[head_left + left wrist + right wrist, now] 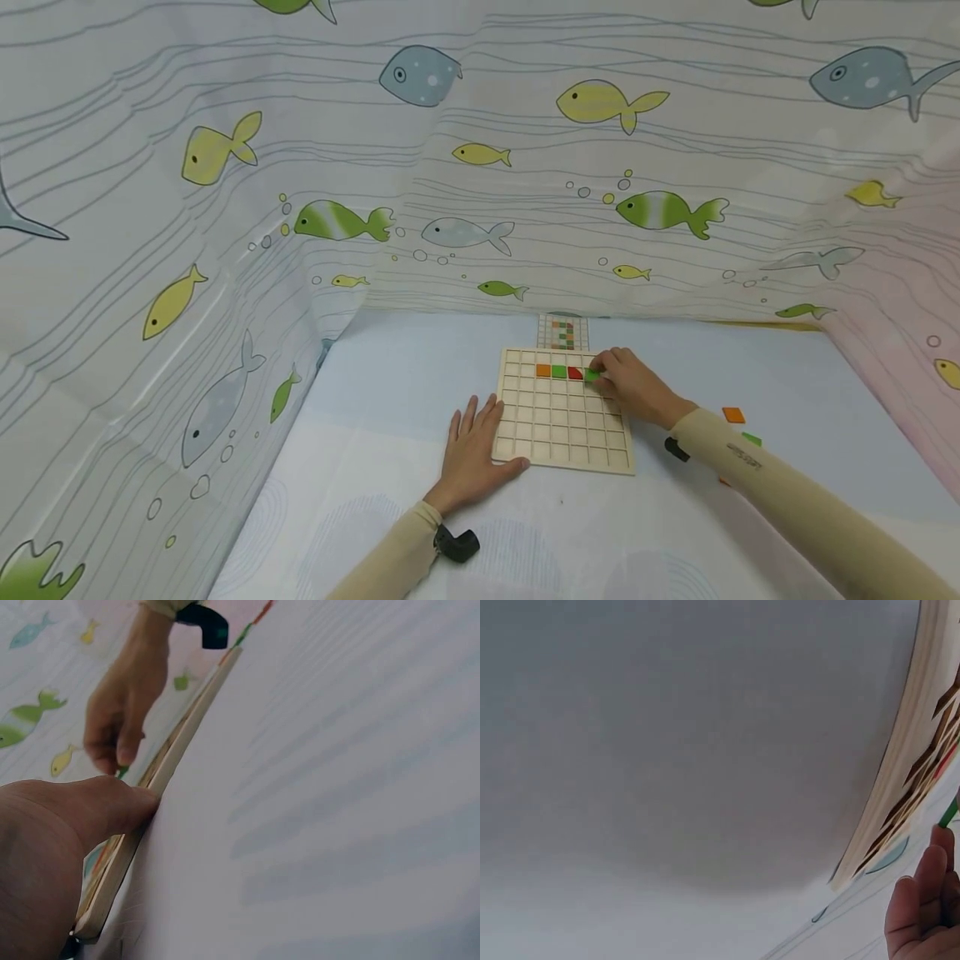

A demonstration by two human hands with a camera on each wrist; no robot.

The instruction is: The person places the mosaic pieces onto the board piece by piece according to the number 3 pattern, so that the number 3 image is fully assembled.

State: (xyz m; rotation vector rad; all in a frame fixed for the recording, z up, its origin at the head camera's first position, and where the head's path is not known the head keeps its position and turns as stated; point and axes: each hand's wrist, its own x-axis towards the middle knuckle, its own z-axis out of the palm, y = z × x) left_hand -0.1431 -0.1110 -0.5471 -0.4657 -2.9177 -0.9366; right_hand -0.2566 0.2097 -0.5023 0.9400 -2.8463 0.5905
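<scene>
A square wooden grid board point(562, 425) lies on the table. In its upper part sit an orange tile point(543, 371), a green tile point(558, 372) and a red tile point(575, 373), side by side in one row. My right hand point(633, 387) pinches another green tile point(592, 375) at the right end of that row; the right wrist view shows its edge at the fingertips. Whether it touches the board I cannot tell. My left hand point(472, 454) rests with spread fingers against the board's left side, its thumb point(127, 802) on the near edge.
Behind the board lies a pattern card point(546, 333) printed with a grid of coloured squares. Right of the board, loose tiles lie on the table, among them an orange tile point(733, 415) and a green one point(752, 438), partly hidden by my right forearm. A fish-print curtain point(525, 192) surrounds the table.
</scene>
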